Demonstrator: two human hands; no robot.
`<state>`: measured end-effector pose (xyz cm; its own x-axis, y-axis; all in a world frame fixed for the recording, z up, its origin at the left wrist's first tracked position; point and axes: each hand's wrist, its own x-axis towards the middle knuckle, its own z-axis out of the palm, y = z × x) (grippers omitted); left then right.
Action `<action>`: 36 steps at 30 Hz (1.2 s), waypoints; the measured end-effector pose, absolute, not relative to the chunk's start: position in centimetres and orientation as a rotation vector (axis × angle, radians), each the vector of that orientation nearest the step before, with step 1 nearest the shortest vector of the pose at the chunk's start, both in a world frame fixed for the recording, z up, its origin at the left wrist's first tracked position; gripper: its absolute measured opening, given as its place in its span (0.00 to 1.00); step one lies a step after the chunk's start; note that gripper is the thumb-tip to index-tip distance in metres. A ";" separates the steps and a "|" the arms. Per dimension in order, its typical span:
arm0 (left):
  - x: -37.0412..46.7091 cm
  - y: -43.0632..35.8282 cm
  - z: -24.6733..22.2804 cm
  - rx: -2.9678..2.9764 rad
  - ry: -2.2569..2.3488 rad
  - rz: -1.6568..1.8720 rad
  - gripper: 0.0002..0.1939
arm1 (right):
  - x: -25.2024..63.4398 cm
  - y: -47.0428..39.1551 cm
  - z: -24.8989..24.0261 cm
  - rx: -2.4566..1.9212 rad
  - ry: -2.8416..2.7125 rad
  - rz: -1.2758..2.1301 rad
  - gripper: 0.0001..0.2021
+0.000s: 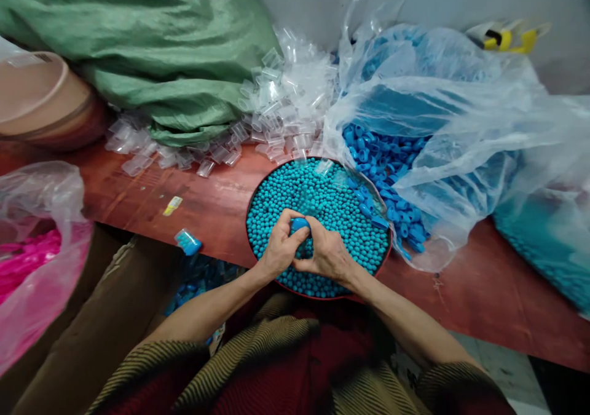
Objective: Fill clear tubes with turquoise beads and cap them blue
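Over a round red-rimmed tray (249, 233) full of small turquoise beads (295, 187), both my hands meet at a blue plastic cap (299, 224). My left hand (280, 243) pinches the cap between thumb and fingers. On the other side, my right hand (329, 254) curls around the same piece, its fingertips against the cap. Whatever part lies below the cap is mostly hidden by my fingers. Several loose blue caps (366, 205) rest on the beads at the tray's right side. A clear, blue-capped container (188, 241) with beads inside lies near the table edge, left of my hands.
Clear plastic containers (290, 107) are heaped behind the tray, by a green sack (184, 52). A clear bag (442, 107) spills blue caps (391, 163). More beads sit in a bag (544, 249) at right. Pink pieces (32, 261) and a tan tub (41, 95) are left.
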<state>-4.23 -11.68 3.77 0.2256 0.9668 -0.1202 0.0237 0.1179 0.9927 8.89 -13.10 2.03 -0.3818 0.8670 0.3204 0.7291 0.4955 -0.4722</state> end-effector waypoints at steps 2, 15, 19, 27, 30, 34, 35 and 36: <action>-4.8 -11.6 4.1 1.363 1.143 0.930 0.09 | 8.5 -13.2 2.3 -1.308 -2.243 0.338 0.36; -16.2 -9.5 3.6 2.086 2.148 0.660 0.22 | 19.7 -12.8 3.8 -2.387 -2.238 -0.195 0.11; -12.1 -9.6 3.1 2.244 1.945 0.737 0.16 | 19.0 -11.9 3.0 -2.404 -2.300 -0.066 0.11; -3.6 -7.5 0.5 2.183 1.468 0.572 0.15 | 17.3 -10.5 2.8 -2.104 -2.271 0.278 0.20; -2.9 -6.7 0.1 2.151 1.476 0.555 0.15 | 18.1 -11.0 3.1 -1.910 -2.521 0.161 0.22; -2.2 -6.6 0.2 2.156 1.487 0.497 0.14 | 17.8 -10.5 2.9 -1.827 -2.690 0.030 0.21; -2.0 -6.7 0.3 2.163 1.493 0.476 0.13 | 17.6 -10.1 2.7 -1.845 -2.676 -0.002 0.21; -1.8 -6.7 0.4 2.173 1.499 0.456 0.13 | 17.3 -9.7 2.5 -1.861 -2.662 -0.034 0.19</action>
<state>-1.80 -6.74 0.36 0.3517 0.9360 0.0121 0.7839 -0.3016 0.5428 17.28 -9.66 2.50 -0.3396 0.9376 -0.0748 0.9353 0.3450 0.0780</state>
